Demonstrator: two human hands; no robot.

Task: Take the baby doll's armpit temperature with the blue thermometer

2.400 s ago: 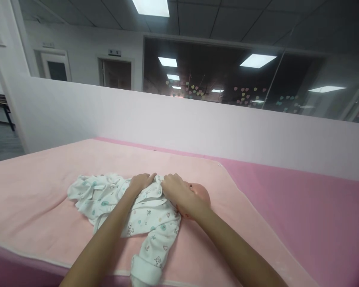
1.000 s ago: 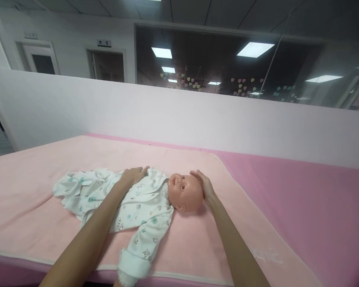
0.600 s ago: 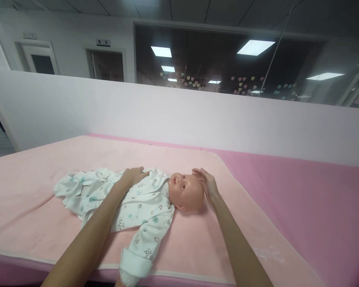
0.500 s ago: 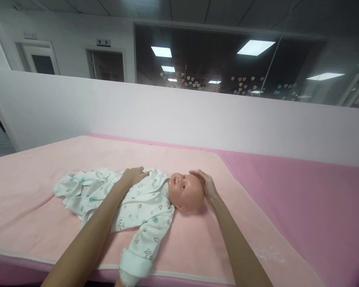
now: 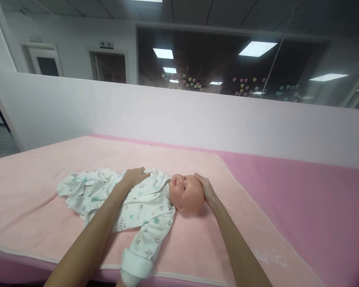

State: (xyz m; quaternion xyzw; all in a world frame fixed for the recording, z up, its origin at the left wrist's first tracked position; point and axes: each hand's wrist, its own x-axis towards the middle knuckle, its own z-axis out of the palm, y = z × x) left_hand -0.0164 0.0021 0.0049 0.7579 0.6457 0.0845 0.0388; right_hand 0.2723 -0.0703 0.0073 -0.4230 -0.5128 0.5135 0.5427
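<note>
A baby doll (image 5: 187, 194) lies on its back, its bald head to the right and its face turned up. It wears white printed clothes (image 5: 140, 213), with one sleeve stretched toward the near edge. My left hand (image 5: 135, 176) rests flat on the far side of the doll's torso, fingers spread a little. Against the crown of the doll's head lies my right hand (image 5: 206, 188), palm cupped and fingers extended along it. Neither hand grips anything.
The doll lies on a light pink pad (image 5: 227, 239) over a darker pink surface (image 5: 287, 179). Behind it stands a low white partition (image 5: 167, 115). Doors and a dark window with heart stickers are farther back.
My right hand's fingers have settled closer against the top of the doll's head. My left hand keeps its place on the torso. The view has shifted slightly.
</note>
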